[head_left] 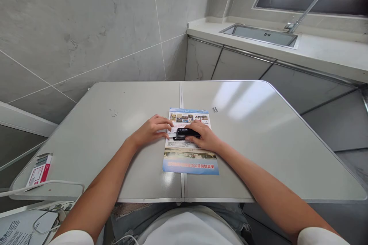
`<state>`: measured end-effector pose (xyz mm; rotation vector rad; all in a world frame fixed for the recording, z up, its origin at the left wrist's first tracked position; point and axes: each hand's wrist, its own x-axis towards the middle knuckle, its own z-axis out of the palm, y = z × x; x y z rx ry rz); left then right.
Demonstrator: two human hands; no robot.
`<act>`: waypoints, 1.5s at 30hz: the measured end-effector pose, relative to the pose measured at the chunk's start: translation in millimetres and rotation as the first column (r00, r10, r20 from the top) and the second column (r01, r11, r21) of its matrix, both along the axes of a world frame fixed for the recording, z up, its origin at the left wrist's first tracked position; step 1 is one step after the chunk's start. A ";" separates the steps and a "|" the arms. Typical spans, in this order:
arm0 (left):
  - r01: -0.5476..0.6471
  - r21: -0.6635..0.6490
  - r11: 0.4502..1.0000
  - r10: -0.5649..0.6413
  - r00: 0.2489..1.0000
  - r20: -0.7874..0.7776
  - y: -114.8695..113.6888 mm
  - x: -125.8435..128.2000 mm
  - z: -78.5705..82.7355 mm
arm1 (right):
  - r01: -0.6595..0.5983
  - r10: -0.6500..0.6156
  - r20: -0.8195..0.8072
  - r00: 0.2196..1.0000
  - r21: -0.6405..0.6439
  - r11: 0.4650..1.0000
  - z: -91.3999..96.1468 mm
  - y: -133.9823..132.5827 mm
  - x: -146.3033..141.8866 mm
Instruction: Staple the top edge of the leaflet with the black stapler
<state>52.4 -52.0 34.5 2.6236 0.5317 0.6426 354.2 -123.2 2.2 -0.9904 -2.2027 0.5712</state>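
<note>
A black stapler (pixel 188 133) lies over a printed leaflet (pixel 189 164) at the middle of the table. My right hand (pixel 204 136) is closed around its rear half, fingers on top and thumb at the near side. My left hand (pixel 153 130) is at the stapler's front end, fingers bent. Its thumb and fingertips are at a small white strip, apparently paper (pixel 172 135), that reaches the stapler's jaws. The jaw opening itself is too small to make out. The leaflet has small photos, lines of text and blue bands.
Two short staple strips (pixel 215 109) lie right of the leaflet's far edge. Loose bent staples (pixel 114 113) are scattered at the far left. A red and white box (pixel 40 169) and a white cable (pixel 57 182) are at the near left corner. A sink counter (pixel 316 48) stands beyond.
</note>
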 end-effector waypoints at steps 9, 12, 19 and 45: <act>0.001 0.024 1.000 -0.002 0.998 0.057 -20.3 24.6 -5.8 | -0.078 0.087 -0.092 0.992 0.094 0.992 9.8 -12.1 -10.9; 0.049 0.013 0.999 -0.050 0.998 0.038 -20.9 27.1 -9.3 | -0.106 0.113 -0.045 0.993 0.136 0.985 8.3 -12.8 -13.6; -0.008 -0.002 1.000 0.007 0.999 -0.045 -11.3 23.9 -13.3 | -0.064 0.070 -0.028 0.997 0.178 0.982 9.5 -11.0 -6.4; -0.227 -0.233 0.946 0.192 0.968 -0.164 9.5 1.5 -13.3 | 0.571 -0.571 0.021 0.821 -0.038 0.820 -2.0 35.5 84.2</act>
